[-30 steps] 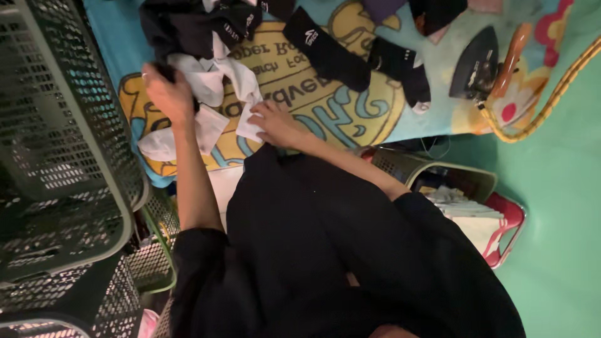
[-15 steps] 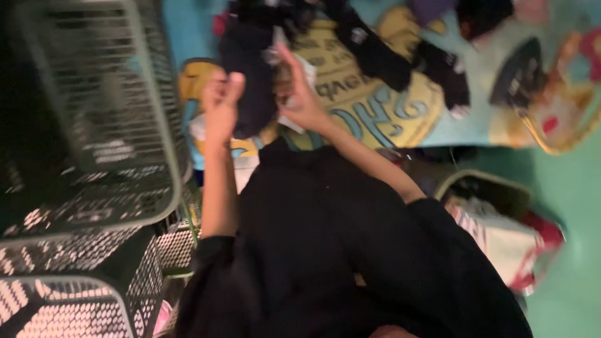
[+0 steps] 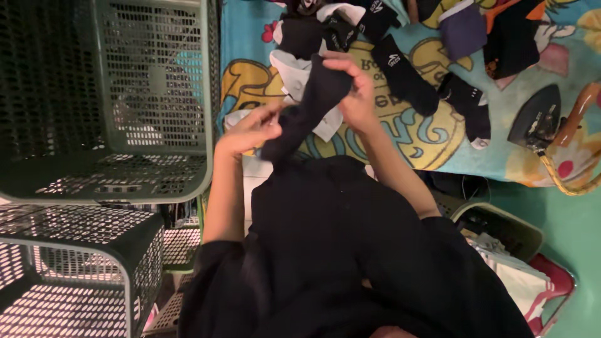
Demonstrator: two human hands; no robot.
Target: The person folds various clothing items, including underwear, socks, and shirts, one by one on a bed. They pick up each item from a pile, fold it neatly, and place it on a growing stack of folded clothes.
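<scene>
**A:** What have I got in the hands right now?

**B:** One dark sock (image 3: 307,109), stretched between the two. My right hand (image 3: 357,94) is closed on its upper end, fingers folded over the cloth, and my left hand (image 3: 250,133) pinches the lower end near the toe. It hangs slanted in the air above the edge of the colourful cartoon-printed blanket (image 3: 388,138), not resting on it.

**A:** Why held at both ends?

**B:** As I judge it, pulling it taut keeps it flat and straight, so its length and shape are easy to see. A limp sock held at one end would bunch.

**A:** And what lies under it?

**B:** A small heap of black and white clothes (image 3: 313,37) just beyond my hands, and two more black socks (image 3: 432,91) laid out flat to the right on the blanket, apart from the heap. That looks like sorted pieces kept separate from unsorted ones.

**A:** Anything else close by?

**B:** A clothes iron (image 3: 535,119) sits on its side further right, well away from the hands. On my left a green mesh laundry basket (image 3: 150,94) stands tipped, its open side toward me, within easy reach of the left hand. Whether anything is in it I cannot tell.
</scene>
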